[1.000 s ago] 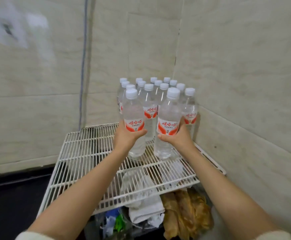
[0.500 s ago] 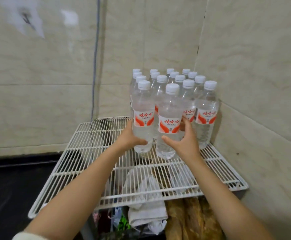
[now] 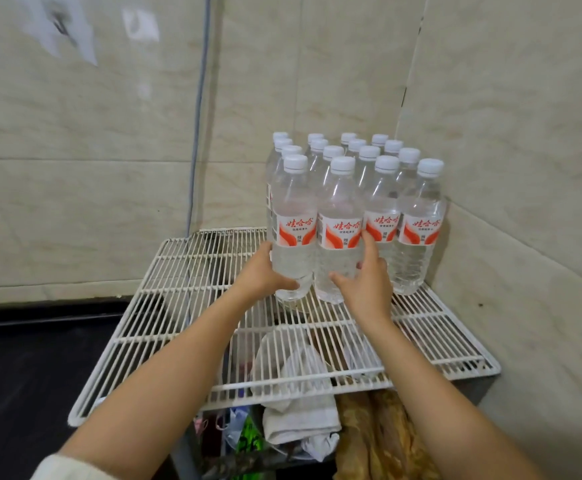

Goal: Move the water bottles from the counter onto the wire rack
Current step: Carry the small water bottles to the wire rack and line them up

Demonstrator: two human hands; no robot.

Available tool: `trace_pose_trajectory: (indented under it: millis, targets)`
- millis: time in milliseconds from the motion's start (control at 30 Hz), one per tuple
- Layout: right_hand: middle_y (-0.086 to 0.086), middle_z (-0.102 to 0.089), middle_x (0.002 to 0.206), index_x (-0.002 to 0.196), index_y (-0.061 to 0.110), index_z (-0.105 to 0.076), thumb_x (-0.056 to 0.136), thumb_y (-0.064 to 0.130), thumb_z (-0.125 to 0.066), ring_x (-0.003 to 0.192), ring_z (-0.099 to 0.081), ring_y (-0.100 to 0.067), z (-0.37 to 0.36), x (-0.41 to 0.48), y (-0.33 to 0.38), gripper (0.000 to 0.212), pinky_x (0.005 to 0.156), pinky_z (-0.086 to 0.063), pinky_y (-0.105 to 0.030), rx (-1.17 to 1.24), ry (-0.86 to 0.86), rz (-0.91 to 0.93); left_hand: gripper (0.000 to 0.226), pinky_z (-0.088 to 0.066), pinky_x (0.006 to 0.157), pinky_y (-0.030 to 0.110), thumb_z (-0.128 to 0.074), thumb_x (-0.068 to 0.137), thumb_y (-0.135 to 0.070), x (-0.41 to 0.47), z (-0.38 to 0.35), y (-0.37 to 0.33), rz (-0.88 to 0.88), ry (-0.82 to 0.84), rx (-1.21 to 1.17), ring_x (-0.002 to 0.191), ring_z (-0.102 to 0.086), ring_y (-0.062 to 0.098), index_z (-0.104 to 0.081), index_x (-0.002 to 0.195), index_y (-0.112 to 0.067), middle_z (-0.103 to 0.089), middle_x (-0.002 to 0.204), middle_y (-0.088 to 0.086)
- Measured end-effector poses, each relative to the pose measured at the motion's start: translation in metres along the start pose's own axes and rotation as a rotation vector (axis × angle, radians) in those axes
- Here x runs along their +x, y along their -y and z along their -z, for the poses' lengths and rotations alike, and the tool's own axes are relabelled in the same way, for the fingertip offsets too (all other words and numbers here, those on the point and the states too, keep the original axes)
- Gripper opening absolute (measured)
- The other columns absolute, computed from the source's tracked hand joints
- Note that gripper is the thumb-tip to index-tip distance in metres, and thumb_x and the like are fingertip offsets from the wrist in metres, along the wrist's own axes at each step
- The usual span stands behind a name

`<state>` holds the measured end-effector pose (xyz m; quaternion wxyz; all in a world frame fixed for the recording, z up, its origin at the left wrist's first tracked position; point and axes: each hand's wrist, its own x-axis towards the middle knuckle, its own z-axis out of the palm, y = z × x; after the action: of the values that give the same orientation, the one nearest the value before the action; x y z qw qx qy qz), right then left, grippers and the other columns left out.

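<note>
Head camera view, looking down at my two bare arms reaching forward over a white wire rack [image 3: 178,306] set into the corner of two pale tiled walls [image 3: 507,133].

A block of clear water bottles [image 3: 369,174] with white caps and red-and-white labels stands upright in the rack's far right corner, close against the right wall. Going by the caps, I count four rows of four, packed side by side.

My left hand [image 3: 260,275] has its grip on the front-left bottle [image 3: 293,233]. The thumb lies across the lower front and the fingers wrap round the left side, below the label. This bottle's base meets the wires.

My right hand [image 3: 365,289] grasps the second bottle [image 3: 339,216] of the front row, just beside the first. The thumb rests on the lower front, and the index finger points straight up along the right side into the gap before the third bottle. This bottle is upright too, with its base on the wires.

The near half and the left side of the rack carry no bottles.

Through the wires and under the front edge I see a crumpled white cloth [image 3: 300,420], a brown bundle [image 3: 386,441] to its right, and a green packet [image 3: 248,441] to its left.

A thin grey cable [image 3: 197,133] runs down the back wall to the rack's far left corner. Left of the rack the floor [image 3: 23,375] is dark. A cream sleeve [image 3: 64,469] shows at the bottom left.
</note>
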<state>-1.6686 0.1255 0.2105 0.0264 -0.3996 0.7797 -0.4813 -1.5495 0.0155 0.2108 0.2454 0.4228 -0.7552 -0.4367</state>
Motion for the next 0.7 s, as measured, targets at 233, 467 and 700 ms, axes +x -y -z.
trace_pose_trajectory:
  millis: [233,467,700]
  targets:
    - [-0.012,-0.049,0.128,0.144,0.032,-0.017,0.089,0.020,-0.059,0.074,-0.044,-0.010,-0.011,0.001,-0.005,0.071,0.069,-0.043,-0.030,-0.092,-0.043,-0.001,0.076,-0.043,0.085,0.026,-0.077,0.071,-0.011,-0.005,-0.009,0.003,-0.066,-0.085,-0.016,0.117,-0.054,0.024,-0.036,0.136,-0.015,-0.054,0.131,0.008]
    - [-0.006,-0.054,0.080,0.137,0.027,-0.030,0.090,0.001,-0.048,0.065,-0.054,-0.022,-0.010,0.005,-0.014,0.057,0.054,-0.046,-0.032,-0.050,-0.035,-0.022,0.079,-0.048,0.096,0.039,-0.077,0.071,-0.015,-0.007,-0.007,0.003,-0.060,-0.090,-0.004,0.118,-0.055,0.026,-0.034,0.138,-0.017,-0.053,0.133,0.008]
    - [-0.007,-0.055,0.080,0.091,0.008,-0.050,0.089,0.002,-0.049,0.072,-0.053,-0.022,-0.015,0.009,-0.022,0.007,0.052,-0.036,-0.024,-0.155,-0.014,-0.067,0.074,-0.045,0.090,0.033,-0.076,0.074,-0.016,-0.016,-0.004,-0.003,-0.028,-0.058,0.047,0.116,-0.054,0.025,-0.037,0.137,-0.015,-0.054,0.131,0.009]
